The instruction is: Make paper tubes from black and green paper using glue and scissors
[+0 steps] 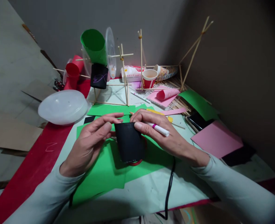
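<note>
A black paper-wrapped cup (129,144) stands upside down on green paper sheets (100,174), with a red rim showing at its base. My left hand (90,141) touches its left side with fingers stretched across the top edge. My right hand (162,133) presses on the cup's right top edge and also holds a white marker with a pink band (159,128) between its fingers.
A clear plastic lid (63,106) lies at the left. Behind stand a stick frame (124,74) with green (94,45), red (73,73) and black (99,76) cups, and a paper cup (149,77). Pink paper (216,138), a phone (198,120) and a black cable (168,189) lie nearby.
</note>
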A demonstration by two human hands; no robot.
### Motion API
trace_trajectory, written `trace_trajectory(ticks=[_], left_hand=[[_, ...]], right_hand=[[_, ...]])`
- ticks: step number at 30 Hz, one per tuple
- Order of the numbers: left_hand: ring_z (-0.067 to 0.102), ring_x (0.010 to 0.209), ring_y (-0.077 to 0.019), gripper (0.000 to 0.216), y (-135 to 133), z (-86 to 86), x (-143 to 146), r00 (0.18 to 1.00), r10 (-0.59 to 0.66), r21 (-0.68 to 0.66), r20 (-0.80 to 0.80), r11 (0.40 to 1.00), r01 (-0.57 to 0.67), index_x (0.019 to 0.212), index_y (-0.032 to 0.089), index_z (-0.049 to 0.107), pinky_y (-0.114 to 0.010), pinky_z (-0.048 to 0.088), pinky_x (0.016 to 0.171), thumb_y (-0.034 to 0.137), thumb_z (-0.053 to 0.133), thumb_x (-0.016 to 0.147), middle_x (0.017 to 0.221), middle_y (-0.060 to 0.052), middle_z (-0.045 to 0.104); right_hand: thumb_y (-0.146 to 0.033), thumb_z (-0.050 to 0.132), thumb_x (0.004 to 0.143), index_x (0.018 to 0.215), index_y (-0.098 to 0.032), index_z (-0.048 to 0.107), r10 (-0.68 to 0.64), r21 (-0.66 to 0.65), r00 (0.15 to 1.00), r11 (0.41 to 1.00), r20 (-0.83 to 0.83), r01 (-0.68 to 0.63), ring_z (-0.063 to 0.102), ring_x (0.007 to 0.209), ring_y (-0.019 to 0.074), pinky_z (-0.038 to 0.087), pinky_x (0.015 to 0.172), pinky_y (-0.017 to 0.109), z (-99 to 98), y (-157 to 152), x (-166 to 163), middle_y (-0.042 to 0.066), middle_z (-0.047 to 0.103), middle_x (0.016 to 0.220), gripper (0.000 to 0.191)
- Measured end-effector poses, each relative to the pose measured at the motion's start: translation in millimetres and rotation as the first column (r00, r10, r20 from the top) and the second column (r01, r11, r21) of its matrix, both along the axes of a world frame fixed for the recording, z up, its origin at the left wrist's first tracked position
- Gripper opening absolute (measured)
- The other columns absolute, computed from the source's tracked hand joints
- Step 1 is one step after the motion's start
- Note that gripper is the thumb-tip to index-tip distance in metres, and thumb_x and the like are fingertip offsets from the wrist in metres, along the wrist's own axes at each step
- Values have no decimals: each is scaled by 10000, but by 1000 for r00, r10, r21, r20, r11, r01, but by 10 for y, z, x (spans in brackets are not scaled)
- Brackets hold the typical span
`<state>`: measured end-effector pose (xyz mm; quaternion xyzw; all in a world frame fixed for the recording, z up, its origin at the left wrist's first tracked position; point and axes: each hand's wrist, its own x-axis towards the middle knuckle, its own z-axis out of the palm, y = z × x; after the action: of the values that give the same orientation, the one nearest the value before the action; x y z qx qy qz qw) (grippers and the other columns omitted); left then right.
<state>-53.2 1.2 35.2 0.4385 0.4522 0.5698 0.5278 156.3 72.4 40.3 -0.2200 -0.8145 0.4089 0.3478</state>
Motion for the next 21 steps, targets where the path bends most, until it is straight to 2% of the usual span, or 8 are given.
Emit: trace_trajectory(ticks=[2, 5, 9, 11, 15, 18, 21], left_hand=[[637, 1196, -262, 107, 10, 6, -22, 999, -54, -56, 3, 997, 54, 857, 187, 772, -270, 545, 890, 288, 762, 891, 1284, -106, 726], [666, 996, -205, 115, 27, -5, -27, 994, -88, -118, 63, 988, 95, 852, 184, 758, -240, 543, 813, 288, 805, 854, 1113, -86, 761], [606, 765, -143, 165, 60, 2, -51, 987, -140, -129, 74, 981, 148, 829, 182, 771, -190, 500, 655, 328, 846, 817, 855, -35, 703], [629, 809, -156, 159, 74, 12, -81, 985, -167, -132, 45, 976, 172, 842, 200, 778, -202, 507, 683, 333, 856, 808, 895, -37, 722], [672, 1097, -249, 141, 96, 2, -161, 983, -156, -49, -100, 987, 151, 810, 214, 780, -288, 523, 887, 339, 843, 822, 1154, -78, 773], [685, 1099, -279, 131, 110, -31, -225, 971, -101, 55, -214, 992, 115, 776, 225, 781, -362, 492, 997, 331, 831, 835, 1095, -75, 795], [706, 1053, -282, 115, 129, -54, -269, 964, -125, 84, -234, 985, 148, 806, 226, 803, -377, 500, 990, 330, 816, 851, 1026, -83, 805]], right_hand=[[-398, 514, 1071, 889, -210, 588, -23, -8, 1000, 1000, -17, 22, 593, 854, 168, 463, 773, 304, -16, -4, -12, 21, 625, 921, 272], [-388, 507, 1075, 876, -209, 573, -43, 22, 999, 999, -24, 44, 576, 825, 161, 447, 763, 301, -50, -25, -45, 18, 611, 891, 275], [-344, 505, 1075, 871, -210, 552, -44, 22, 998, 999, -33, 45, 559, 821, 158, 440, 759, 296, -89, -67, -89, 19, 592, 884, 248], [-324, 511, 1069, 878, -207, 551, -41, 16, 998, 999, -38, 42, 563, 831, 159, 442, 761, 294, -98, -82, -100, 22, 585, 891, 227], [-307, 523, 1062, 888, -206, 562, -47, 20, 998, 999, -28, 48, 581, 863, 157, 447, 783, 283, -118, -84, -113, 19, 594, 903, 205], [-326, 536, 1061, 912, -202, 596, -52, -3, 999, 999, -12, 52, 586, 848, 148, 462, 775, 279, -147, -62, -123, 19, 616, 925, 203], [-332, 566, 1053, 995, -194, 639, -124, -88, 988, 989, -95, 116, 635, 855, 138, 512, 797, 281, -153, -38, -116, 27, 653, 1005, 166]])
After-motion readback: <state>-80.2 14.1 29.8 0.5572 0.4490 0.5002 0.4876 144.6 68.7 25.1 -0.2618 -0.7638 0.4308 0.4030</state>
